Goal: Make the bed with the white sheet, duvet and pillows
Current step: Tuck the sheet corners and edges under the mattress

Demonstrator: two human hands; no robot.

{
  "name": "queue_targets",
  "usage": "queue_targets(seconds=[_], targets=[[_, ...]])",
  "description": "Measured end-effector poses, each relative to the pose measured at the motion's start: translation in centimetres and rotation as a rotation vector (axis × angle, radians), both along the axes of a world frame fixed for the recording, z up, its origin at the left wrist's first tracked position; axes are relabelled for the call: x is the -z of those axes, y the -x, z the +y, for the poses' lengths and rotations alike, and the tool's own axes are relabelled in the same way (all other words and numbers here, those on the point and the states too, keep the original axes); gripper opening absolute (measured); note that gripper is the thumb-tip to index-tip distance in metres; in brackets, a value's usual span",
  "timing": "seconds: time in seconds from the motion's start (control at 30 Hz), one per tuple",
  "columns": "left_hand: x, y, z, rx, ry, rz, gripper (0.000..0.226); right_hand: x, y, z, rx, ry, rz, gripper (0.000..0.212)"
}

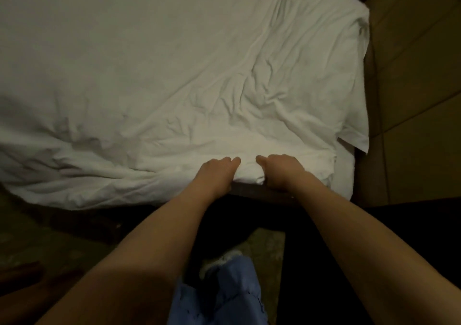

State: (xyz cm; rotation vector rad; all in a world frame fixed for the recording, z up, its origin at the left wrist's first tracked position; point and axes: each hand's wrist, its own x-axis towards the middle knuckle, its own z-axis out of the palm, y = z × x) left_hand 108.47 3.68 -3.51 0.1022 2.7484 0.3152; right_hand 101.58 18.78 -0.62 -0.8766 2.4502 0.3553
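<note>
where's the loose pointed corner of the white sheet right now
In the head view, the white sheet's loose pointed corner hangs off the bed's right edge, beside the brown wall panel.

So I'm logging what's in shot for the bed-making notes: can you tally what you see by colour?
White: 1, the bedding, gripped at its near edge by the left hand and the right hand
Blue: 1, the trouser leg
Whitish: 1, the shoe
Total: 3
</note>
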Motion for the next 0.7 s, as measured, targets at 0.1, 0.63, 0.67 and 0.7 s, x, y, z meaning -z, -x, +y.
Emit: queue_targets(seconds=[0.1,0.63,0.67,0.7], targets=[[0.6,-3.4,0.4,0.055,-0.014,-0.06,0.046,0.5,-3.9,0.4,0.009,-0.041,-0.068,0.044],[-1.4,-10.0,1.6,0.146,0.088,-0.196,0.053,-0.7,-12.8,2.6,0.186,0.062,-0.198,0.055],[-1.2,-10.2,2.0,0.167,0.103,-0.217,0.053,-0.2,-13.4,3.1,0.205,0.066,-0.219,0.054],[-1.0,-10.3,2.4,0.181,0.115,-0.235,0.052,0.1,-13.9,3.6,0.217,0.07,-0.235,0.053]])
